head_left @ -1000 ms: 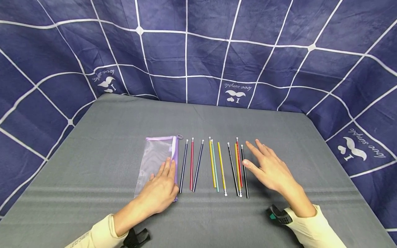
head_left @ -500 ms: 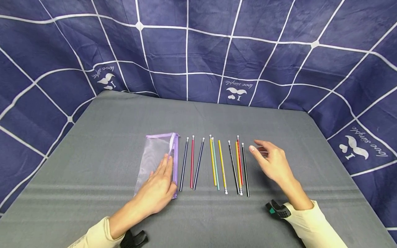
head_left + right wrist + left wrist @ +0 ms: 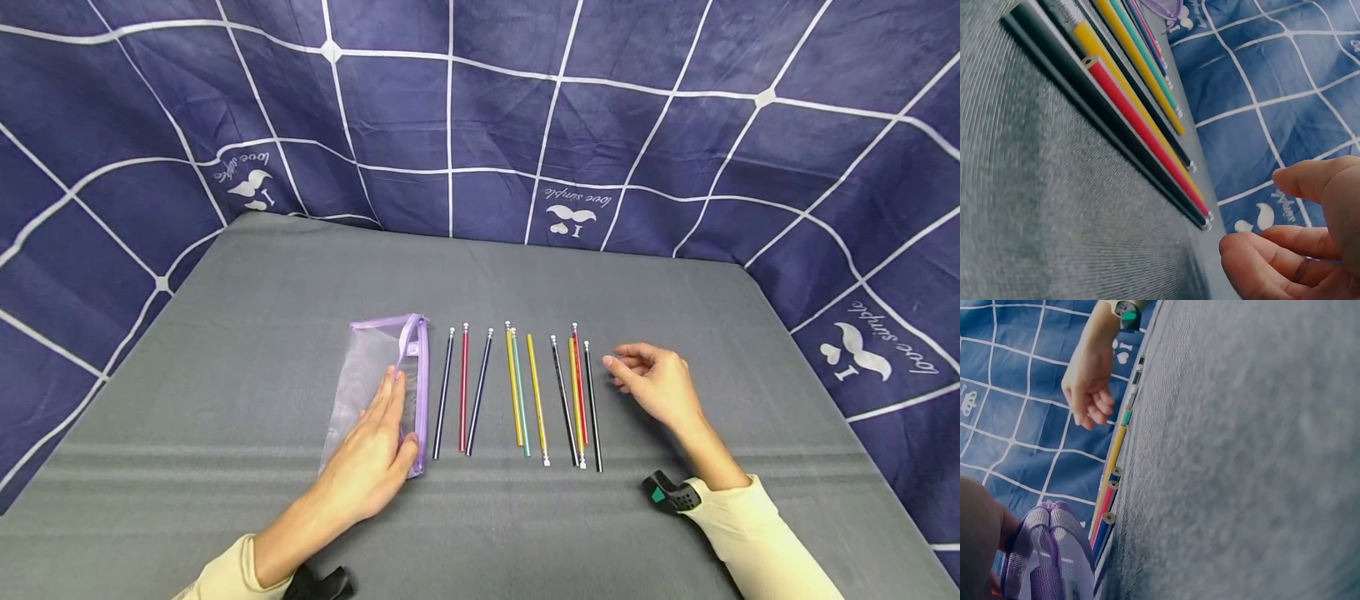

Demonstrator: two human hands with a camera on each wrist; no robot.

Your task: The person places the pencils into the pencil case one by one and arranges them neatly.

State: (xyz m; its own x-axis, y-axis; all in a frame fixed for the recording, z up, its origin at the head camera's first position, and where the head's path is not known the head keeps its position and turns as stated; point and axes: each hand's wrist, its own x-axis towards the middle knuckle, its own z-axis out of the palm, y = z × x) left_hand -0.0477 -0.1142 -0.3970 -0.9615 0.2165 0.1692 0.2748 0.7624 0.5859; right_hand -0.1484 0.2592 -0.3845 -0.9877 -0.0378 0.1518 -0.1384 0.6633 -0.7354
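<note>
A see-through mesh pouch with purple zip edging (image 3: 422, 392) lies on the grey cloth, left of the pencils. My left hand (image 3: 367, 462) rests on it with straight fingers along its near layer, thumb set apart toward the zip edge. In the left wrist view the pouch's mouth (image 3: 1050, 550) bulges up beside the hand. Right of the pencils, my right hand (image 3: 652, 383) hovers with loosely bent fingers, holding nothing. Nearest to it is a black pencil (image 3: 593, 408), beside a red pencil (image 3: 580, 392) and a yellow one. In the right wrist view, thumb and fingertips (image 3: 1238, 247) stand apart.
More pencils lie in loose groups between the hands: a dark blue pencil (image 3: 444, 396), a red one (image 3: 463, 392), a teal one (image 3: 521, 396) and several others. A blue curtain with white lines (image 3: 495, 125) stands behind the grey-covered table (image 3: 300, 275).
My left hand has slid slightly left, drawing the pouch's upper layer away from the zip edge so it gapes. The right hand's spread fingers have bent, and it has drawn off the pencils.
</note>
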